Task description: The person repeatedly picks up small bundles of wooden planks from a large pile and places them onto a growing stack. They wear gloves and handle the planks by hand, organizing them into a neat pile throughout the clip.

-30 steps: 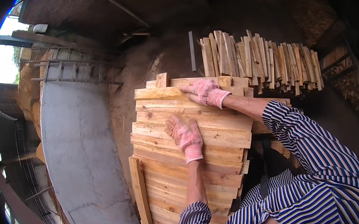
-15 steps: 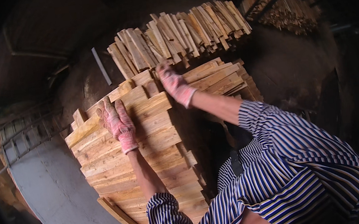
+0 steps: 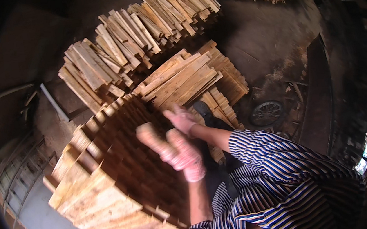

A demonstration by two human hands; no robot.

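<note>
My left hand, in a dirty pink-and-white work glove, is in the air beside the tall stack of pale wooden boards. Its fingers are spread and hold nothing. Just beyond it, my right hand, gloved alike and blurred by motion, reaches low with fingers extended, empty as far as I can see. Nearest to that hand lies a lower pile of loose boards, a little farther off. The tall stack's stepped side, in shadow, faces my hands.
A long row of wooden slats lies across the far side. To the right are a spoked wheel and a dark long panel. A grey sheet is at the lower left; a metal bar lies beyond the stack.
Both hands have left the top of the tall stack and come rightward, lower and closer together. My view has swung right, bringing the low board pile and wheel into sight.
</note>
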